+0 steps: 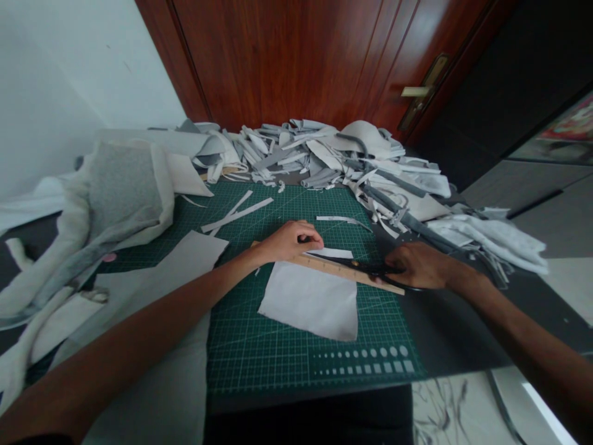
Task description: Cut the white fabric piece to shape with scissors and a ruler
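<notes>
My right hand (419, 266) is wrapped round the handles of black scissors (368, 267), whose blades point left along the far side of a wooden ruler (340, 271). The ruler lies slantwise over the top edge of a pale grey-white piece of fabric (310, 300). A narrow white fabric strip (337, 253) shows just beyond the blades. My left hand (296, 240) is closed, its thumb and fingers pinched at the left end of that strip; the exact grip is partly hidden by the fingers.
Under the work lies a green cutting mat (259, 364). Loose strips (238, 215) lie on it, and a heap of fabric scraps (296, 151) lines the back. Bulky grey-white fabric (123, 191) and a large pale sheet (157, 358) cover the left. A wooden door (287, 62) stands behind.
</notes>
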{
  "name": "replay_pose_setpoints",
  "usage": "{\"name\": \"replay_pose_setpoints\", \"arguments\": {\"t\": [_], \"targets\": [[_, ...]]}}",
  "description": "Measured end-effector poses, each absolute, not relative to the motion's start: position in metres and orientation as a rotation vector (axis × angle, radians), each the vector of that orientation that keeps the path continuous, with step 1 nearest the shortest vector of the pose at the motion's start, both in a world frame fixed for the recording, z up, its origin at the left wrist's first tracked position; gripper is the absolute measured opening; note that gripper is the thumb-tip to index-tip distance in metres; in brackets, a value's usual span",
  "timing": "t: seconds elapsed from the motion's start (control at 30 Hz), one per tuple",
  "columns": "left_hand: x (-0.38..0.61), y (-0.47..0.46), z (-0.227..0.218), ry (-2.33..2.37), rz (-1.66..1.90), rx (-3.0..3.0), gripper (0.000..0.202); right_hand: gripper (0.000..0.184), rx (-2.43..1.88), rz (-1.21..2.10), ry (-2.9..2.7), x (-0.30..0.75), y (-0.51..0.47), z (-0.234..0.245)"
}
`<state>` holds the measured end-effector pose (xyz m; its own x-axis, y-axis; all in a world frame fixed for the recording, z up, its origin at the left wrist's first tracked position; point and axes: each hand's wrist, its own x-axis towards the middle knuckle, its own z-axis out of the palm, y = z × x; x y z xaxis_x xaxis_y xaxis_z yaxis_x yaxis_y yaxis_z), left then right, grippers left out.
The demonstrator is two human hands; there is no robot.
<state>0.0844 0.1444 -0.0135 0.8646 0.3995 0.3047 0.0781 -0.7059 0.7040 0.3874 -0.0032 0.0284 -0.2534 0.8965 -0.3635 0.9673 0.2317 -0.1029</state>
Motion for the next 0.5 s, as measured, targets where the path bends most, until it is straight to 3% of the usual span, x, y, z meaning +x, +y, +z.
{"name": "replay_pose_setpoints", "arguments": {"t": [0.5], "targets": [[0.084, 0.145, -0.015, 0.349, 0.604, 2.309, 0.016, 0.048, 1.746, -0.339, 2.228, 0.364, 0.003, 0.038]]}}
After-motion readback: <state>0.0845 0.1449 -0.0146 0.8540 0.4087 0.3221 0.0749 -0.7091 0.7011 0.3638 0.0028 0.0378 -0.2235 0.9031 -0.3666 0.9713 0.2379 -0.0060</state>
